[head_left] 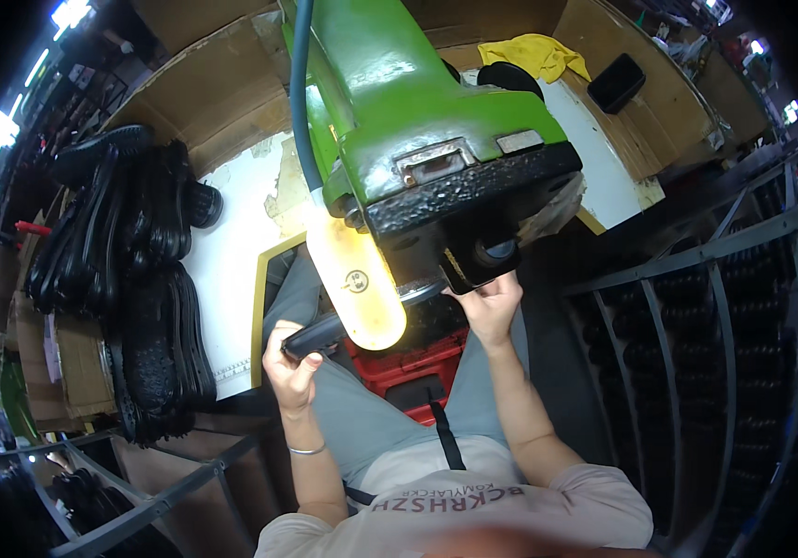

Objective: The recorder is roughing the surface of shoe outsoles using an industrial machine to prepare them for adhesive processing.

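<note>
A black shoe sole (317, 336) runs slantwise under the machine head, held at both ends. My left hand (290, 374) grips its near left end, with the thumb on top and the fingers wrapped beneath. My right hand (493, 311) pinches the far right end close to the black block under the green machine (436, 121). A bright yellow-white lamp (359, 284) hangs in front of the sole and hides its middle. Part of the right fingertips is also covered by the machine.
Stacks of black soles (163, 349) stand on the white table (222, 279) at left. A yellow cloth (534, 56) and a black phone-like object (616, 84) lie at back right. Metal racks (668, 344) flank me on both sides. Something red (408, 372) sits between my legs.
</note>
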### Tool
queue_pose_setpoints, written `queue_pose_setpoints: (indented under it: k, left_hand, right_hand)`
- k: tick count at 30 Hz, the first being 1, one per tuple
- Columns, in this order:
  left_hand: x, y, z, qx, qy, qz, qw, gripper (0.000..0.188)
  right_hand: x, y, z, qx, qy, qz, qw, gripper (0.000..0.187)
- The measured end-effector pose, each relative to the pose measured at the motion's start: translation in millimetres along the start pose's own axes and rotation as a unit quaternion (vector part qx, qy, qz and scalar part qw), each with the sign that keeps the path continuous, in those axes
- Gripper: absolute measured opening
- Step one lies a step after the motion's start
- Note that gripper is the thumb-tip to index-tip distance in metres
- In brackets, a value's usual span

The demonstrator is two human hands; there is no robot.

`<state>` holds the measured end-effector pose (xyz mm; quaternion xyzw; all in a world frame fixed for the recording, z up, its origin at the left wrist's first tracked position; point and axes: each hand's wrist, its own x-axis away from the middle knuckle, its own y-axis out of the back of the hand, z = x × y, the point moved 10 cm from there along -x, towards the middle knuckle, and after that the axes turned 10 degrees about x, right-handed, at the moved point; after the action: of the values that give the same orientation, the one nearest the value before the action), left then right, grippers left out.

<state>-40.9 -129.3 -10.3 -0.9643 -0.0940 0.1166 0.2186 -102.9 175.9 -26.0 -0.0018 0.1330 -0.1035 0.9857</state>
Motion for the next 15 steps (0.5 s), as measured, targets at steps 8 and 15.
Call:
queue_pose_setpoints:
  k: [8,15]
  left_hand:
    - [-6.8,7.3,55.5,-0.409,0.125,0.099,0.899,0.030]
    - [-22.4,-77.2,46.5,-0.310,-0.100,0.103,0.940,0.029]
  right_hand:
    - [15.0,-27.4,58.9,0.249,0.247,-0.039,0.936,0.079]
    - [19.9,-32.9,85.7,0.309,0.340,-0.064,0.886,0.060]
